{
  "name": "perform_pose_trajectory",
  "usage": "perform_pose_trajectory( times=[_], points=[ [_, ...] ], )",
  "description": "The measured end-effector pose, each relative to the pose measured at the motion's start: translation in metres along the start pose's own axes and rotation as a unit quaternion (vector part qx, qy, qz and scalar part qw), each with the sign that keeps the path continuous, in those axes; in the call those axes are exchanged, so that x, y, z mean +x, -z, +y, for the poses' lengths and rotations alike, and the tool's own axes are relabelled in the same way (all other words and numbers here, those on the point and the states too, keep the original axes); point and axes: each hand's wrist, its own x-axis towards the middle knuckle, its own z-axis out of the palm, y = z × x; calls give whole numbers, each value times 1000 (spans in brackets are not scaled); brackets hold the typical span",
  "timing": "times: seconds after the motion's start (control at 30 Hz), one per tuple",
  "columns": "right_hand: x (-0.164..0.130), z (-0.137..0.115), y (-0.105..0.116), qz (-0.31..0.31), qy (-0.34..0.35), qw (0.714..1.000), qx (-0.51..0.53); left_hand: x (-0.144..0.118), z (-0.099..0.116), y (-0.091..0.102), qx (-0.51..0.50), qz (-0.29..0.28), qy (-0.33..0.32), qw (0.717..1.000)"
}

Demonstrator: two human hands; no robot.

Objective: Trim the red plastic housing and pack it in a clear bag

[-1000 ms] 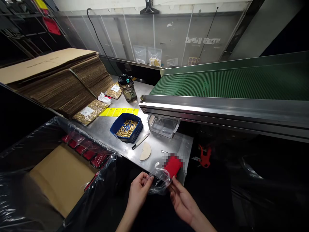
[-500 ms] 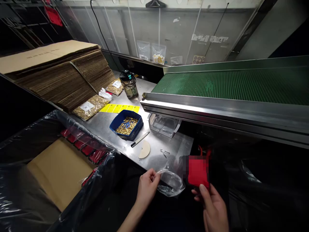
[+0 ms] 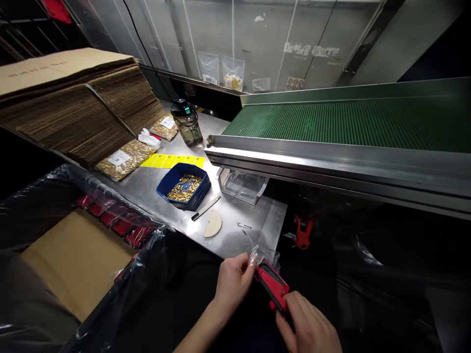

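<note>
Your left hand (image 3: 233, 283) pinches the clear bag (image 3: 262, 255) open, near the table (image 3: 235, 235) edge. Your right hand (image 3: 307, 326) grips the red part (image 3: 273, 285), tilted so its far end goes into the bag.

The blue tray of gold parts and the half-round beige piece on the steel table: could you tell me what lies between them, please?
In the head view, a black-and-white pen lies between the blue tray and the half-round piece.

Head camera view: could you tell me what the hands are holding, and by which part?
The right hand grips the red item at its near end; the left hand pinches the clear bag at its mouth.
</note>
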Motion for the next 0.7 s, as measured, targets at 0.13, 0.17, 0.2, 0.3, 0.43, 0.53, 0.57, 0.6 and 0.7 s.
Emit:
perform_pose_trajectory(
  times=[0.13, 0.17, 0.2, 0.3, 0.43, 0.53, 0.57, 0.6, 0.7],
  points=[
    [4, -2, -2, -15, 44, 999, 0, -5, 11, -5, 65, 15, -37, 997],
    [7, -3, -1, -16, 51, 999, 1, -4, 14, -6, 78, 21, -45, 996],
    [9, -5, 0, -15, 55, 998, 1, -3, 16, -6, 89, 26, -52, 994],
    [15, -7, 4, 8, 29, 1000, 4, 3, 21, -5, 114, 30, -85, 989],
    [17, 0, 11, 13, -119, 991, 66, 7, 21, -2, 135, 30, -131, 982],
    [19, 8, 14, -24, -241, 955, 169, 5, 18, -4, 127, 29, -153, 980],
    [20, 9, 14, -34, -269, 941, 201, 3, 17, -6, 118, 27, -160, 980],
    [21, 10, 13, -41, -291, 928, 227, 2, 17, -8, 106, 24, -168, 980],
    [25, 8, 10, -49, -311, 908, 277, -2, 18, -14, 68, 17, -197, 978]
  ],
)
